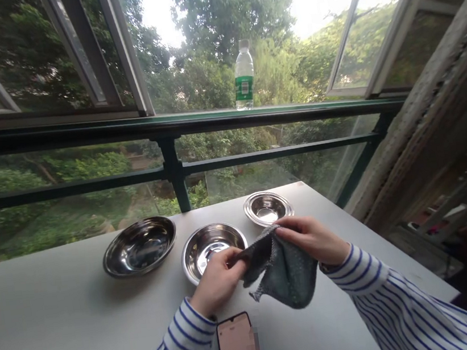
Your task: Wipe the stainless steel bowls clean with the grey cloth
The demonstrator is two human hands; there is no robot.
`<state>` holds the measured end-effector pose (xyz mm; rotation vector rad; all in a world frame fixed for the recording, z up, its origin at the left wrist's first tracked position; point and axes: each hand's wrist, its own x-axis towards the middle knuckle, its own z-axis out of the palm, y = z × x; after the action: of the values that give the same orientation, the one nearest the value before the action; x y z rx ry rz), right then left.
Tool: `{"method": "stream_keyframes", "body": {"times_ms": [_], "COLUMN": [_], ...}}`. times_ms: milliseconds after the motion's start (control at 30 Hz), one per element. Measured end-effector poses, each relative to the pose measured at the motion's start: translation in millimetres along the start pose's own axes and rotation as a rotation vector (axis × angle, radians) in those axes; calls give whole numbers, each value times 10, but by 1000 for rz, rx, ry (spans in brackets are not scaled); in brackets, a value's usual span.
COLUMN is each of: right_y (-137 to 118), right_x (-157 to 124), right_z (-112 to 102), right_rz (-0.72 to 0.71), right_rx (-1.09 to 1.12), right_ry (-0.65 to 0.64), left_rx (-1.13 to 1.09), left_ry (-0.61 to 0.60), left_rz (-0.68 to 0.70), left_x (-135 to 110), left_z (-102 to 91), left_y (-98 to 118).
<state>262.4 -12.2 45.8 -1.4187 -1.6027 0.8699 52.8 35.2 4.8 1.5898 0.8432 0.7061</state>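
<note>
A dark grey cloth (292, 276) hangs between my two hands, above the white table. My left hand (219, 280) pinches one corner of it, and my right hand (313, 239) grips the upper edge on the other side. Just behind my left hand stands a shiny metal bowl (190, 252), its near right side partly covered by the fingers. A smaller metal bowl (264, 208) sits behind my right hand. To the left is a wider metal bowl (140, 247) with a dark, reflective inside.
A phone (238, 346) showing a timer lies on the white table (63, 318) near me. Beyond the table runs a dark green railing (209, 122), with a green-labelled plastic bottle (244, 79) on its ledge. A curtain (417, 99) hangs at the right.
</note>
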Motion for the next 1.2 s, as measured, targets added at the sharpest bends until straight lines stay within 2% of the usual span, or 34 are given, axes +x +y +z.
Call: {"method": "stream_keyframes", "body": {"times_ms": [233, 433, 533, 667, 767, 900, 1000, 1067, 1133, 1200], "right_y": [126, 106, 75, 38, 23, 35, 57, 63, 55, 35], "right_x": [-54, -112, -144, -145, -112, -74, -57, -47, -39, -41], "right_z": [-69, -150, -145, 24, 182, 251, 243, 253, 281, 313], "right_rz": [93, 64, -32, -57, -39, 57, 106, 87, 52, 12], "right_rx": [37, 27, -2, 13, 84, 361, 519, 505, 447, 407], "right_ry": [-42, -63, -172, -291, -208, -72, 15, 36, 5, -54], "left_rx": [-261, -343, -336, -258, -234, -345, -206, -145, -163, -204], "left_ry": [145, 90, 63, 13, 90, 249, 425, 391, 177, 15], "left_rz": [-32, -3, -8, 1, 8, -75, -69, -80, -99, -73], "left_x": [49, 89, 101, 144, 185, 193, 145, 91, 27, -30], "left_z": [-79, -104, -79, -2, 19, -68, -130, -109, -32, 71], "left_y": [82, 217, 294, 401, 423, 320, 209, 165, 159, 177]}}
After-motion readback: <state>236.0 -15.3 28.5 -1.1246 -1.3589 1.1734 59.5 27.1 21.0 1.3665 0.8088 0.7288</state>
